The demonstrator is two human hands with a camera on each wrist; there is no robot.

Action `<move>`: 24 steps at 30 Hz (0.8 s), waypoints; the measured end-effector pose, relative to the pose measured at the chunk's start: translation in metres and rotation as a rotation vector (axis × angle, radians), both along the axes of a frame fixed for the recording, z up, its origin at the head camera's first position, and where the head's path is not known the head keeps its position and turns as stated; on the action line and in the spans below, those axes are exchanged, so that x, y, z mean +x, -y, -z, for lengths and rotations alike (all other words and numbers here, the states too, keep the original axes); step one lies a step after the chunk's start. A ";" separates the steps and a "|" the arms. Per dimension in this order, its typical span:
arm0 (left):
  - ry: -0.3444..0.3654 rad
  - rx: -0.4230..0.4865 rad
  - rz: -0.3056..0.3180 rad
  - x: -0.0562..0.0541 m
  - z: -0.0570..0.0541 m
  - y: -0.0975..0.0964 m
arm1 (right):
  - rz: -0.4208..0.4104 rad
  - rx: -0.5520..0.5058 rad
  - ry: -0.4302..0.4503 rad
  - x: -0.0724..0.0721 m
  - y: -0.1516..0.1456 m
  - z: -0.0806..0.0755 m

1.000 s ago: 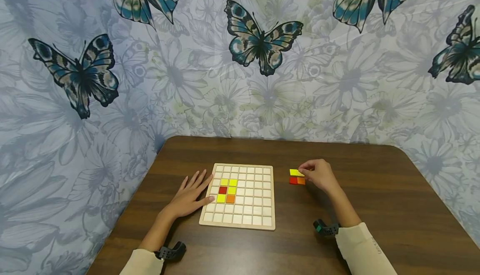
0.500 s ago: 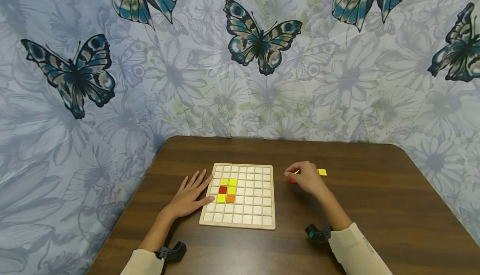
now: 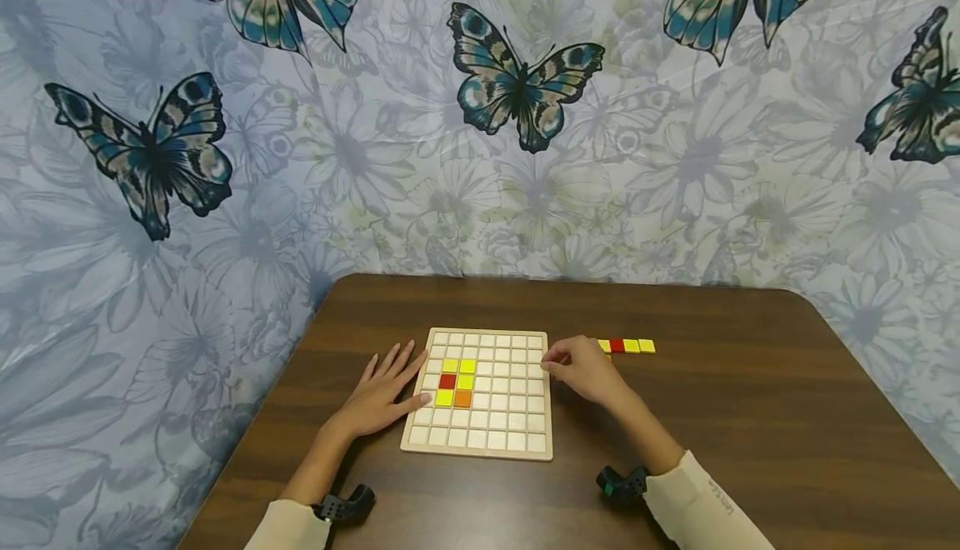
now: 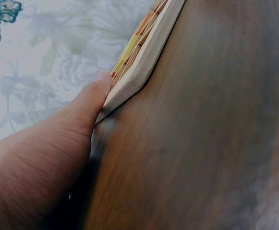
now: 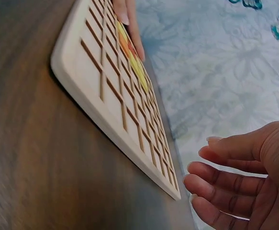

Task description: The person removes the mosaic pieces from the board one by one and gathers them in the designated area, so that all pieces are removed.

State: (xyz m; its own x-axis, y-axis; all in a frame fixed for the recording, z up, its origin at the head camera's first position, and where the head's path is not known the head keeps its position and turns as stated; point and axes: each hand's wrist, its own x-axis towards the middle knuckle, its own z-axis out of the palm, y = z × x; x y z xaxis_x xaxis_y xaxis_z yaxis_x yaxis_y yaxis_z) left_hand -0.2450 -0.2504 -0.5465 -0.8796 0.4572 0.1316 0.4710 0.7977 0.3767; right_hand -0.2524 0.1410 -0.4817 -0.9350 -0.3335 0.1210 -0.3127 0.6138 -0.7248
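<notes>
My left hand (image 3: 378,396) lies with fingers spread at the left side of a wooden grid board (image 3: 506,442). Its thumb rests over the board's rim, as the left wrist view also shows. Several coloured tiles sit in the grid, among them a red tile (image 3: 447,381) and an orange tile (image 3: 462,398). At the board's right rim is my right hand (image 3: 585,371), thumb and index fingertips drawn together. In the right wrist view its other fingers (image 5: 220,201) curl loosely. I cannot tell whether a tile is between the fingertips.
Right of the board, a row of loose tiles (image 3: 632,346), yellow and red, lies on the brown table (image 3: 750,400). The right hand partly covers an orange piece below the row. A butterfly-patterned cloth (image 3: 517,200) hangs behind the table.
My right hand has moved left from the loose tiles to the board's right rim, uncovering the row of yellow and red tiles. The left hand stays in place on the board.
</notes>
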 end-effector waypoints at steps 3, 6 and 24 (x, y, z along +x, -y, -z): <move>-0.003 -0.004 0.000 0.000 0.000 0.001 | -0.023 0.030 -0.020 0.003 0.007 0.000; -0.003 -0.006 0.000 0.000 -0.001 0.001 | -0.048 0.052 -0.049 0.005 0.015 -0.003; -0.005 -0.009 -0.004 0.000 -0.003 0.000 | -0.167 0.166 -0.150 0.002 0.064 -0.006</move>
